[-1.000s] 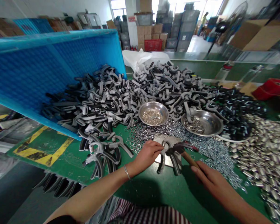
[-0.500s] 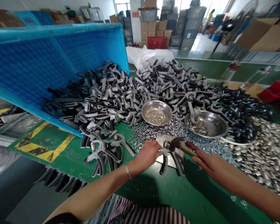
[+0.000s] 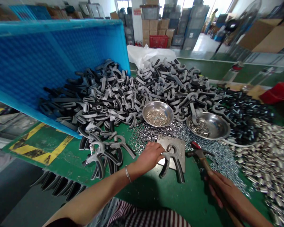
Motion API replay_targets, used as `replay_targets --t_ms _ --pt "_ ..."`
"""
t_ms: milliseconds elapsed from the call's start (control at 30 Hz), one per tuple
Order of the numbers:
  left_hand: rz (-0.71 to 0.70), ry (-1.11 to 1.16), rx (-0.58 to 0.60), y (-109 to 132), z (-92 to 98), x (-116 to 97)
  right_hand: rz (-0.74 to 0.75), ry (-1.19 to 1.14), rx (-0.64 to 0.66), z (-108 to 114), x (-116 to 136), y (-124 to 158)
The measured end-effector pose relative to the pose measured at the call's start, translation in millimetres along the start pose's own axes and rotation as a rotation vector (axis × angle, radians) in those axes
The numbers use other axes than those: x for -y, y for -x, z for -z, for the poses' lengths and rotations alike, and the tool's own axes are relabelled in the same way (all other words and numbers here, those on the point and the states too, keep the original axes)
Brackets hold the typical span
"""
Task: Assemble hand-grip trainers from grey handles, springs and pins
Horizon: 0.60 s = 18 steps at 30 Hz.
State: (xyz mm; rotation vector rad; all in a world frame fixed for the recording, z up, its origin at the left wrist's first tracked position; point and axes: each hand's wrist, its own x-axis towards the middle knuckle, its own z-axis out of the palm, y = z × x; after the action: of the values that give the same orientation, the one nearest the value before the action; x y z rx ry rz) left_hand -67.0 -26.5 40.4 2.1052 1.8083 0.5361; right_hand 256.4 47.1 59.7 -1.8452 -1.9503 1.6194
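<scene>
My left hand (image 3: 151,155) is closed on the left side of a grey and black hand grip strengthener (image 3: 176,152), whose coil spring shows at the top. Its two handles point toward me, and its upper part lies over a flat metal plate (image 3: 182,145). To the right, my right hand (image 3: 221,186) is wrapped round the wooden handle of a hammer (image 3: 204,162). The hammer's dark head is low over the table, beside the plate and close to a red-handled tool (image 3: 195,145). Several assembled hand grips (image 3: 101,151) lie left of my left hand.
A tipped blue crate (image 3: 68,47) spills grey handles (image 3: 123,94) across the table. Two steel bowls (image 3: 169,110) (image 3: 219,126) hold small metal parts. Loose rings and nuts (image 3: 220,164) surround the plate, with metal cylinders (image 3: 265,154) and black parts (image 3: 243,110) at right.
My right hand has drawn the hammer off the hand grip, moving right and toward me. The hand grip's spring and the plate are now uncovered. My left hand keeps its hold.
</scene>
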Motion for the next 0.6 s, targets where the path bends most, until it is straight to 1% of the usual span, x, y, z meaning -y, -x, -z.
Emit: replay_targets --t_ms 33,67,133,167,200,233,267,367,433,500,600 --pt "-0.006 0.002 -0.004 -2 -0.1 -1 0.02 0.192 -0.059 5 -2 -5" --pt "-0.008 0.006 -0.006 -3 -0.3 -2 0.073 0.408 -0.144 11 -1 -11" --pt "-0.001 0.011 -0.009 -5 -0.9 -4 0.26 0.79 -0.347 18 12 -22" --pt "0.008 0.014 -0.013 -5 -1.4 -4 0.363 0.915 -0.435 20 23 -28" --pt "0.019 0.016 -0.018 -5 -1.8 -5 0.445 0.997 -0.489 21 34 -34" --pt "0.03 0.02 -0.023 -4 -2.2 -6 0.493 1.05 -0.5 20 46 -41" --pt "0.039 0.024 -0.027 -4 -2.3 -7 0.503 1.092 -0.483 19 57 -47" --pt "0.06 0.041 -0.026 -2 -1.5 -10 0.438 1.176 -0.379 16 80 -67" --pt "0.082 0.049 -0.029 -1 -0.9 -14 0.386 1.194 -0.355 17 86 -77" --pt "0.114 0.05 -0.045 0 -1.4 -20 0.338 1.193 -0.37 19 88 -83" --pt "0.162 0.044 -0.069 1 -4.1 -27 0.338 1.198 -0.368 19 90 -89"
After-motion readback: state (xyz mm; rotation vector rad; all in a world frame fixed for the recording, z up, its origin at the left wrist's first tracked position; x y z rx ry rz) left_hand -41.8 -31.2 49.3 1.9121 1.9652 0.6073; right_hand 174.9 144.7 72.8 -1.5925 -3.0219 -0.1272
